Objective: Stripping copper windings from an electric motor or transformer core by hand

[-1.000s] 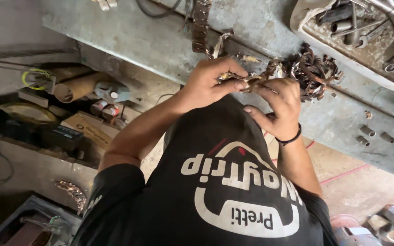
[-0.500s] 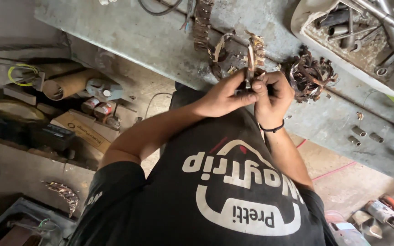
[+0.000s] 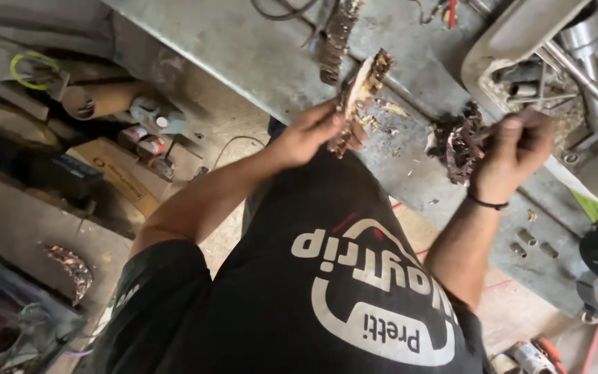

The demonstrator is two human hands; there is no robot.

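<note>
Head view: my left hand [image 3: 309,131] pinches a frayed copper coil bundle [image 3: 361,93], long axis upright, above the bench [image 3: 243,55]; my right hand [image 3: 517,149], fist closed on a dark winding clump [image 3: 459,142], sits well apart rightward

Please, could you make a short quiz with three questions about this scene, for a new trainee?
1. True or false: the left hand has its grip on a ring-shaped piece of old winding, lifted off the grey bench.
2. The right hand, beside the dark coil clump, is:
A) flat open on the bench
B) closed in a fist
C) out of view
3. Fill in: the right wrist wears a thin black ____.

Key: 1 true; 2 B; 3 band.
</note>
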